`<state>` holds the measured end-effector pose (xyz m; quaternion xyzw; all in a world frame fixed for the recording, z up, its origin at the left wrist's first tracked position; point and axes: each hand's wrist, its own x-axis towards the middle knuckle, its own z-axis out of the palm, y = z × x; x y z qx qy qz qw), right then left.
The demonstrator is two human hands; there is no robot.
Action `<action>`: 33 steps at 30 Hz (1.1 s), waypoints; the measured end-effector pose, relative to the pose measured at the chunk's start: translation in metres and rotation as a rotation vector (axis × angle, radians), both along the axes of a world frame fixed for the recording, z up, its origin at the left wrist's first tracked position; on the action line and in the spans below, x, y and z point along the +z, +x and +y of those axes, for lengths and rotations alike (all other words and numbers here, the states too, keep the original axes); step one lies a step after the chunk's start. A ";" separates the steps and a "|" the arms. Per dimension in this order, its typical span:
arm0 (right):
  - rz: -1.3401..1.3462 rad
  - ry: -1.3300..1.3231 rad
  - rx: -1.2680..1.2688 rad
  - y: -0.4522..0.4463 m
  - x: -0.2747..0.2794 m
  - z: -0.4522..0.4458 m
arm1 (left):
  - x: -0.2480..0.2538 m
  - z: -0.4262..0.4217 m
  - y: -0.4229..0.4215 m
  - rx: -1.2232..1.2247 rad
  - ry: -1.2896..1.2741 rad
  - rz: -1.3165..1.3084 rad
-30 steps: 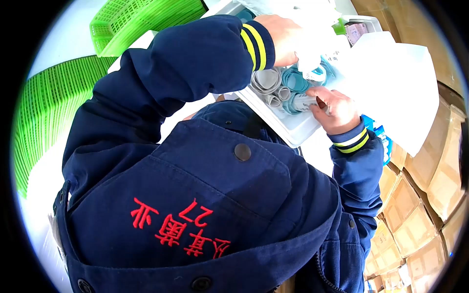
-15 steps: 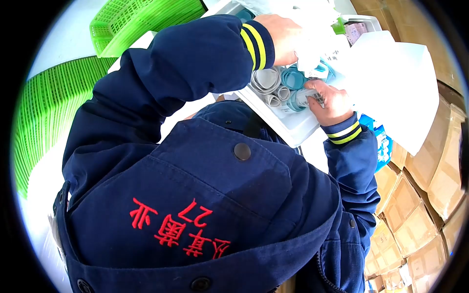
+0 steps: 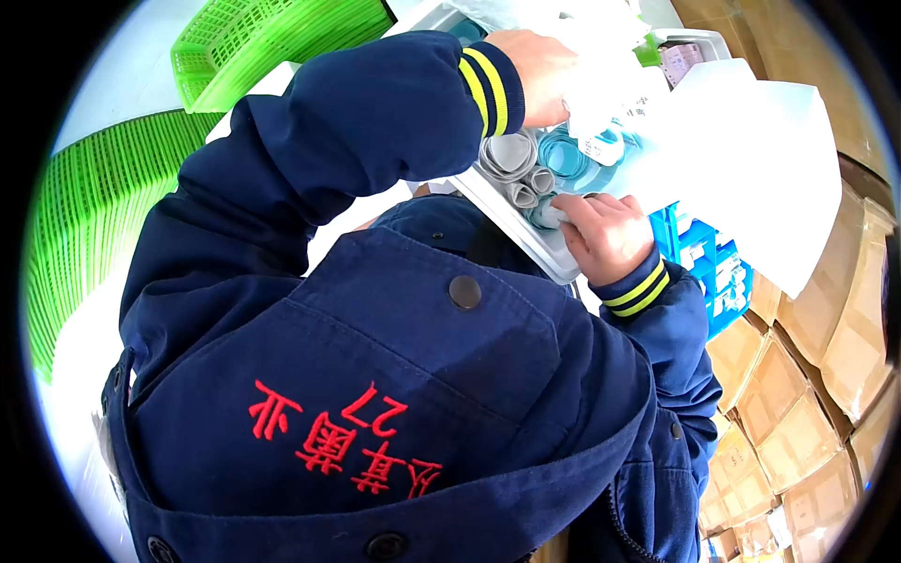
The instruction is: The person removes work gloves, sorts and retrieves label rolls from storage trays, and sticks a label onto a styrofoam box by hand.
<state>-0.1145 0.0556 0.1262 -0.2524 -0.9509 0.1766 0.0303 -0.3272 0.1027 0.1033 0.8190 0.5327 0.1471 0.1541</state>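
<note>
Right hand point(image 3: 610, 236), fingers pinching a teal roll point(image 3: 542, 217), has shifted nearer the tray's point(image 3: 554, 259) rim, clear of the blue roll point(image 3: 563, 154) beyond; left hand's point(image 3: 533, 77) fingertips are lost in glare, grip unclear.

Green baskets point(image 3: 113, 225): nested in 2 stacks, at left
Cardboard boxes point(image 3: 777, 403): piled along the right
Blue crate point(image 3: 718, 324): white pieces point(image 3: 693, 255) held inside

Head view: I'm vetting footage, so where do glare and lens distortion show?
In the head view, glare bleaches the white sheet and the area beside the left hand; same view, fisheye distortion bends the cartons, black filling the corners; there, the rolls look fairly sharp.
</note>
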 end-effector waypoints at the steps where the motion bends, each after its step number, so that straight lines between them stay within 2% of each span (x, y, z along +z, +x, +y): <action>1: -0.012 0.002 -0.011 0.000 0.001 0.000 | 0.000 0.000 0.000 0.003 -0.002 0.001; 6: -0.013 0.101 0.037 0.001 0.003 -0.010 | -0.004 0.001 -0.001 -0.015 0.011 -0.028; 10: 0.167 0.170 0.100 -0.004 0.021 -0.005 | -0.002 0.000 -0.001 -0.007 -0.001 -0.030; 12: 0.106 0.084 0.090 -0.004 0.037 0.001 | -0.001 0.001 -0.001 -0.003 -0.006 -0.014; 13: -0.066 0.120 0.117 -0.002 0.033 0.011 | -0.003 0.001 -0.001 -0.010 0.002 -0.024; 15: 0.095 0.085 -0.068 -0.001 0.014 0.027 | -0.005 0.002 0.000 -0.021 0.010 -0.034; 17: 0.112 0.046 -0.105 0.000 -0.010 0.041 | -0.007 0.002 0.000 -0.041 0.055 -0.058; 21: -0.380 -0.040 -0.002 -0.020 -0.014 0.053 | -0.007 0.001 -0.001 -0.025 0.049 -0.044; 25: -0.460 -0.128 0.031 -0.030 -0.030 0.060 | -0.015 0.002 0.000 -0.014 0.112 -0.079; 27: -0.416 -0.128 0.032 -0.028 -0.039 0.066 | -0.011 0.001 0.000 0.000 0.176 -0.104; 29: -0.304 -0.221 0.003 -0.025 -0.041 0.072 | -0.003 0.001 -0.001 -0.020 0.012 -0.037; 31: -0.192 -0.283 -0.057 -0.020 -0.038 0.077 | -0.008 0.002 -0.002 -0.026 0.032 -0.058; 33: -0.188 -0.418 -0.093 -0.017 -0.033 0.082 | -0.008 0.002 -0.001 -0.036 0.053 -0.079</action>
